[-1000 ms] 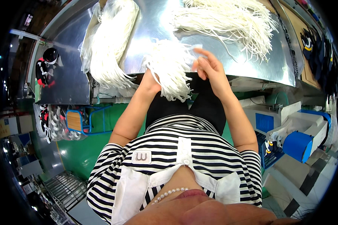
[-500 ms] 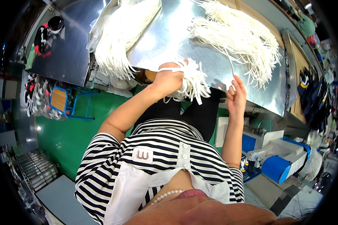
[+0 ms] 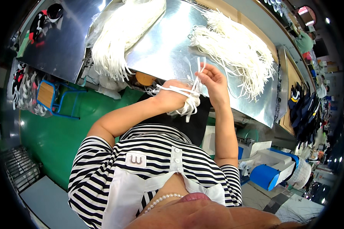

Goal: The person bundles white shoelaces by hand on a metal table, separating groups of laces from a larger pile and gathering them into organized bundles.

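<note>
My left hand (image 3: 172, 97) is closed round a bunch of white cords (image 3: 191, 105), held in front of the table's near edge. Loops and ends of the bunch hang below the fist, and strands lie across the back of the hand. Just to its right, my right hand (image 3: 216, 84) pinches a white cord (image 3: 198, 64) between thumb and fingertips, with the end sticking up. Beyond that hand, a loose pile of white cords (image 3: 237, 49) lies on the shiny metal table (image 3: 164, 49). A thick bundle of white cords (image 3: 118, 42) drapes over the table's left part.
A dark metal table (image 3: 61, 49) at the left carries a black, red and white item (image 3: 40, 24). Below it stands a blue-framed stool (image 3: 46, 94) on the green floor (image 3: 61, 133). A blue and grey machine (image 3: 265, 175) is at my right. Dark garments (image 3: 305, 110) hang at the far right.
My right hand has moved left from the cord pile to beside my left hand, bringing a cord to the bunch. The view has shifted slightly.
</note>
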A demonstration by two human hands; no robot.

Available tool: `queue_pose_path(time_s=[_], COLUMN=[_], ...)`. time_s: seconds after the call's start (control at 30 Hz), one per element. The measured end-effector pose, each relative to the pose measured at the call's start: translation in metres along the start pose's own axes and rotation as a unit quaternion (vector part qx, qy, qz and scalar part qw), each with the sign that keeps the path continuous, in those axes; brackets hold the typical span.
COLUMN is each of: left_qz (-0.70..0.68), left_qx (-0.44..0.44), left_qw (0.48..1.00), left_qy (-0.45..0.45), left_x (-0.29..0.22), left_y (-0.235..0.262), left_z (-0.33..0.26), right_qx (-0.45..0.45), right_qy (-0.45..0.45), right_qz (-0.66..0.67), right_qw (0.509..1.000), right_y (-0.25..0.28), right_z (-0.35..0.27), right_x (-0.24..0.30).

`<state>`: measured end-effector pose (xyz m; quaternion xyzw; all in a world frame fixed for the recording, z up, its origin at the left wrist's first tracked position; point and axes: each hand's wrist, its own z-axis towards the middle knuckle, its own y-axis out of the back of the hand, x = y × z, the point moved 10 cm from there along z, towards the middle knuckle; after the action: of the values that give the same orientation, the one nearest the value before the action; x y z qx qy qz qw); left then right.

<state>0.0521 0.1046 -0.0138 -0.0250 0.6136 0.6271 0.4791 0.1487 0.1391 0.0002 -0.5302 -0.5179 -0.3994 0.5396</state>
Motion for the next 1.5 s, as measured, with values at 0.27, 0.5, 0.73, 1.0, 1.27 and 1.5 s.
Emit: queue_pose_path(time_s=[0.27,0.5,0.73,1.0,1.27,1.5], left_qz=[-0.080,0.115,0.087,0.086,0.051,-0.189], left_qx=[-0.007,-0.078,-0.113,-0.077,-0.068,0.062], left_qw=[0.997,0.982,0.961,0.971,0.969,0.980], left_qy=[0.023,-0.127,-0.237,-0.210,-0.231,0.009], left_x=[0.001,-0.026,-0.051,-0.044,-0.054,0.000], left_y=[0.022,0.039,0.030,0.027,0.026,0.003], left_z=[0.004,0.003,-0.006,-0.009,-0.009,0.000], right_qx=[0.019,-0.032,0.066,0.000,0.071,-0.129], right_qy=[-0.054,-0.006,-0.045,-0.110,-0.193,0.052], right_qz=[0.267,0.212,-0.227,0.049,-0.056,0.077], right_qw=[0.962,0.977,0.971,0.993,0.977,0.987], right_y=[0.024,0.057,0.008,0.030,0.023,0.071], right_z=[-0.016,-0.041,-0.018,-0.008,-0.020,-0.012], right_x=[-0.009,-0.007,-0.020,-0.033,-0.057,-0.031])
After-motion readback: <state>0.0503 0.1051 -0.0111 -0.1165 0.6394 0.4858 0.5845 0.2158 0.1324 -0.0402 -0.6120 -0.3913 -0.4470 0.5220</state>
